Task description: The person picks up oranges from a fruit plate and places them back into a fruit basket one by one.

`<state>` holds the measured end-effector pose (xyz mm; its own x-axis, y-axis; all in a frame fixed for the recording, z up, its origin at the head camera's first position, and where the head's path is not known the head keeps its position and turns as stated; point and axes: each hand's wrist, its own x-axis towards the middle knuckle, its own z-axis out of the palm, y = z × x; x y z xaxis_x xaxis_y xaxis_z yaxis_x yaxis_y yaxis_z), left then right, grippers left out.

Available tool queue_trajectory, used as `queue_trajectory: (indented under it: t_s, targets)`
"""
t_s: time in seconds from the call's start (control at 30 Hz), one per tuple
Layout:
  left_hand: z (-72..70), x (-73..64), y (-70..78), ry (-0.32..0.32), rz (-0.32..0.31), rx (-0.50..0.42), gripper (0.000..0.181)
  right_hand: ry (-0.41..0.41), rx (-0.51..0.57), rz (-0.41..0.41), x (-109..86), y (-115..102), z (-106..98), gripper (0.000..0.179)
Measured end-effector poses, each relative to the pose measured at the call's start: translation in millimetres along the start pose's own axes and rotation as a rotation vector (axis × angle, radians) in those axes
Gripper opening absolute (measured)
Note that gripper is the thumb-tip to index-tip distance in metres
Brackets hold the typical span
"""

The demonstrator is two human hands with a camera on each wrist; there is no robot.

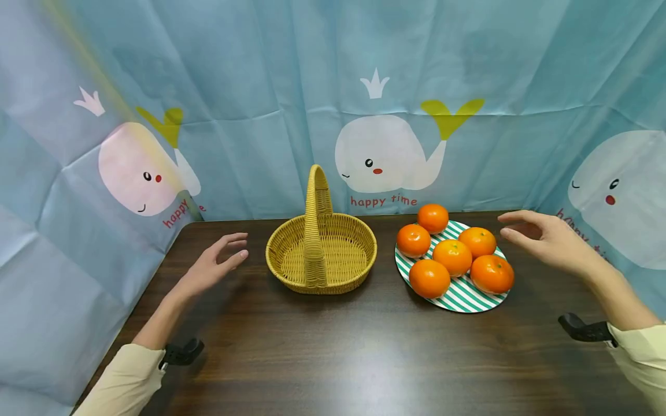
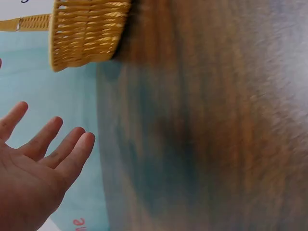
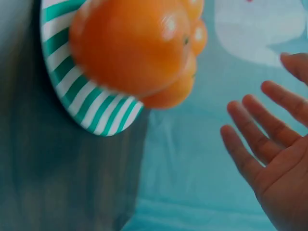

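A yellow wicker basket (image 1: 346, 251) with a tall arched handle (image 1: 312, 231) stands near the back of the table, nothing inside it. To its right, several mandarins (image 1: 451, 257) lie on a round plate (image 1: 463, 300) with green and white stripes. My left hand (image 1: 213, 263) hovers left of the basket, fingers relaxed and holding nothing; the left wrist view shows the basket's woven side (image 2: 89, 33) beyond the spread fingers. Over the table's right side, my right hand (image 1: 551, 240) hangs beside the plate, its palm toward the mandarins, also holding nothing. In the right wrist view its fingers (image 3: 260, 130) are loosely extended.
The dark wooden table (image 1: 312, 358) reaches back to a light blue curtain (image 1: 250, 156) printed with whales, which also rises along the left and right sides. Black wrist mounts (image 1: 182, 352) sit by both sleeves. Light glares on the table's front middle.
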<state>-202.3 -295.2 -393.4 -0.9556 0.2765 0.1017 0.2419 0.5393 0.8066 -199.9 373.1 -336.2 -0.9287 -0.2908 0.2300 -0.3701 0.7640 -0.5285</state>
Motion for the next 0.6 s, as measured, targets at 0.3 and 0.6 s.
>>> queue_trajectory:
  t_s: [0.3, 0.6]
  targets:
    - [17.7, -4.2, -8.9, -0.019, 0.034, -0.079, 0.053, 0.011, 0.108, 0.094, -18.2, 34.5, -3.5, 0.029]
    - [31.3, -4.0, -13.0, -0.047, 0.119, -0.179, 0.052, -0.008, 0.22, 0.022, -33.9, 41.9, 10.1, 0.033]
